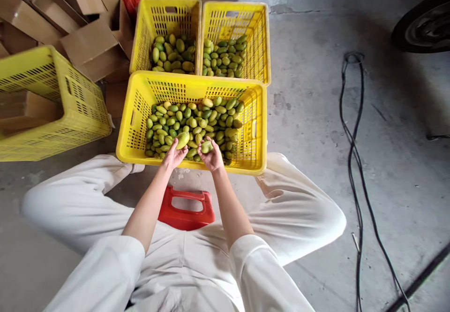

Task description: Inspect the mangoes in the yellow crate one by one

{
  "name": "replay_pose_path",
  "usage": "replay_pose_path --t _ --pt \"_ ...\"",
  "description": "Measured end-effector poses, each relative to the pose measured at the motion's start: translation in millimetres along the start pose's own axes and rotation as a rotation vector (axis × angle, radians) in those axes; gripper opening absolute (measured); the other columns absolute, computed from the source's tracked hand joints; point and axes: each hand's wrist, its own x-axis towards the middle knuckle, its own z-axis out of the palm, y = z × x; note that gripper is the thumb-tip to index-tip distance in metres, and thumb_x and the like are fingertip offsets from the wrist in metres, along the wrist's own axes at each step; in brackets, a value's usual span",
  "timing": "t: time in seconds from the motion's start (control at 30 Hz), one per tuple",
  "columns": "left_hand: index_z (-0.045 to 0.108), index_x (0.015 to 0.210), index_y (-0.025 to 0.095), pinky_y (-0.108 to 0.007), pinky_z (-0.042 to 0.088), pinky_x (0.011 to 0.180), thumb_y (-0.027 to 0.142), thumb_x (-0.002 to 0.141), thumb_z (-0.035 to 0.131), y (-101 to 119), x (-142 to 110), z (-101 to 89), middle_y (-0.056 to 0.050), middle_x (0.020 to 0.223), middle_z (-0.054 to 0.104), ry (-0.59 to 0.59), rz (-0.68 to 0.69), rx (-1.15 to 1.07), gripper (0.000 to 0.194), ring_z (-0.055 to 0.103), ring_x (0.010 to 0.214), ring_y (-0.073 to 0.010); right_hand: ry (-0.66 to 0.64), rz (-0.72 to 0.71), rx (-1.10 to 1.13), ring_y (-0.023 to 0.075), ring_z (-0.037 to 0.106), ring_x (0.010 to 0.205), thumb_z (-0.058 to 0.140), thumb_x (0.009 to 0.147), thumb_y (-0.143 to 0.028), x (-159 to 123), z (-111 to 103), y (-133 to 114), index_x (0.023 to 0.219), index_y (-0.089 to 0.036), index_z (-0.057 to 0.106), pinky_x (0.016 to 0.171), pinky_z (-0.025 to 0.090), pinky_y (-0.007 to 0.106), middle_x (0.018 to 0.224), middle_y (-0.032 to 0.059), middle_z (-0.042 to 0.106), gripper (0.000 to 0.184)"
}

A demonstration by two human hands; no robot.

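Fingers of the left hand (175, 156) are cradling a yellow-green fruit (183, 140), and those of the right hand (212, 158) are cupping a greener fruit (206, 147). From my distant station I am seeing both above the near side of the front crate (124, 133), where a heap of loose fruits (193, 120) is lying. Just behind, a left rear crate (146, 26) and a right rear crate (259, 35) are holding more. Between the bent legs, a red plastic piece (168, 213) is showing. Farther out, cardboard boxes (91, 47) are lying left and a black cable (351, 138) is running along the floor right.
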Motion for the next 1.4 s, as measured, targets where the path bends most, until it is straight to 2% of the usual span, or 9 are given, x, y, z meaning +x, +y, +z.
replay_pose_path --t 0.13,0.33,0.47,0.67,0.83,1.0,1.13,1.3,1.4 --pt "0.069 0.088 0.013 -0.023 0.044 0.056 0.029 0.094 0.061 -0.5 2.6 -2.4 -0.004 0.076 0.066 -0.033 0.000 0.002 0.018 0.053 0.059 -0.0098 -0.053 0.041 -0.004 0.0195 0.069 0.092 0.066 0.078 -0.023 -1.6 0.7 -0.3 0.110 -0.028 0.061 0.085 0.061 0.041 0.094 -0.0002 0.072 0.033" --pt "0.071 0.091 0.015 -0.026 0.045 0.064 0.030 0.090 0.067 -2.1 4.2 -8.2 -0.004 0.079 0.068 -0.096 -0.007 0.020 0.016 0.053 0.062 -0.0109 0.015 0.096 -0.010 0.0123 0.063 0.067 0.066 0.088 -0.037 2.1 5.9 -1.5 0.099 -0.024 0.062 0.060 0.056 0.023 0.082 -0.0009 0.069 0.018" --pt "0.071 0.093 0.018 -0.026 0.042 0.061 0.035 0.088 0.070 -2.2 5.7 -10.3 -0.004 0.079 0.068 -0.109 0.031 -0.002 0.017 0.058 0.066 -0.0122 0.022 0.044 0.091 0.0079 0.048 0.051 0.053 0.093 -0.052 1.3 5.4 -5.0 0.096 -0.024 0.062 0.046 0.046 0.017 0.067 -0.0038 0.057 0.029" --pt "0.067 0.086 0.018 -0.027 0.051 0.068 0.034 0.090 0.063 3.9 0.7 -3.2 -0.002 0.078 0.067 -0.022 0.043 -0.071 0.016 0.064 0.071 -0.0134 0.054 -0.001 0.183 0.0075 0.045 0.051 0.039 0.097 -0.036 -1.4 4.6 -9.7 0.102 -0.025 0.063 0.043 0.042 0.014 0.072 -0.0019 0.057 0.026" --pt "0.065 0.087 0.015 -0.035 0.055 0.090 0.016 0.087 0.059 4.0 -4.5 -0.6 -0.006 0.091 0.069 -0.058 -0.052 -0.006 0.006 0.069 0.094 -0.0188 0.049 -0.078 0.132 0.0080 0.047 0.054 0.056 0.092 -0.034 -0.1 6.2 -5.1 0.094 -0.024 0.062 0.047 0.046 0.017 0.073 -0.0025 0.060 0.012" --pt "0.063 0.086 0.015 -0.025 0.054 0.065 0.030 0.097 0.053 2.5 -2.1 -0.5 -0.005 0.080 0.065 -0.059 -0.095 0.018 0.021 0.063 0.069 -0.0129 0.127 -0.119 0.150 0.0099 0.049 0.055 0.057 0.094 -0.039 2.6 7.0 -3.1 0.088 -0.024 0.062 0.048 0.045 0.019 0.067 -0.0034 0.057 0.018" --pt "0.065 0.098 0.015 -0.021 0.047 0.050 0.051 0.102 0.037 4.6 -2.3 3.6 -0.009 0.093 0.068 -0.026 -0.100 -0.011 0.046 0.053 0.057 -0.0098 0.122 -0.083 0.185 0.0109 0.050 0.055 0.046 0.096 -0.050 2.5 6.9 -6.4 0.085 -0.022 0.062 0.051 0.048 0.021 0.063 -0.0029 0.054 0.034" --pt "0.065 0.112 0.021 -0.017 0.042 0.047 0.051 0.103 0.028 5.4 -3.2 7.1 -0.006 0.085 0.064 -0.050 -0.072 -0.044 0.049 0.053 0.061 -0.0104 0.117 -0.040 0.203 0.0095 0.057 0.060 0.050 0.095 -0.038 0.1 7.1 -8.8 0.099 -0.024 0.062 0.054 0.054 0.020 0.072 -0.0029 0.061 0.019" --pt "0.065 0.112 0.019 -0.017 0.038 0.043 0.050 0.103 0.030 6.1 -5.6 5.9 -0.006 0.080 0.060 -0.068 -0.057 -0.062 0.048 0.048 0.058 -0.0105 0.115 -0.027 0.225 0.0057 0.053 0.055 0.053 0.096 -0.037 -0.3 7.8 -9.0 0.096 -0.023 0.061 0.040 0.042 0.011 0.075 -0.0032 0.061 0.016"
